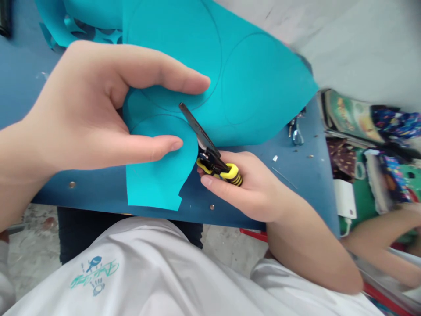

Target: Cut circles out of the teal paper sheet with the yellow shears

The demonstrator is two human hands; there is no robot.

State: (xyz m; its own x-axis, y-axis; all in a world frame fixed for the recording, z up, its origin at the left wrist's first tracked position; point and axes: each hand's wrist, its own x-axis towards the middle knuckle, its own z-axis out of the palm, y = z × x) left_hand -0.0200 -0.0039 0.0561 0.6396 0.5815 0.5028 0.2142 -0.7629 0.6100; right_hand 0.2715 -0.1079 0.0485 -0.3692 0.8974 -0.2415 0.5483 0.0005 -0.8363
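Observation:
A turquoise sheet of paper (pixel 184 39) with several drawn circles lies over the blue table. My left hand (pixel 95 105) holds it near the cut edge. The thumb and index finger lie spread on top; the other fingers are hidden, seemingly beneath the sheet. In my right hand (pixel 250 186) is a pair of scissors (pixel 202 136) with dark blades and yellow-and-black grips. Their blades point up and left, at the cut curved edge of the lower paper flap (pixel 154 186), along a drawn line. Part of the grips is covered by my fingers.
Cut turquoise scraps (pixel 95 33) lie at the upper left. Small keys or a clip (pixel 297 131) sit by the sheet's right corner. A white power bank (pixel 344 198) with a cable, pouches and another person's arm (pixel 378 241) are at the right.

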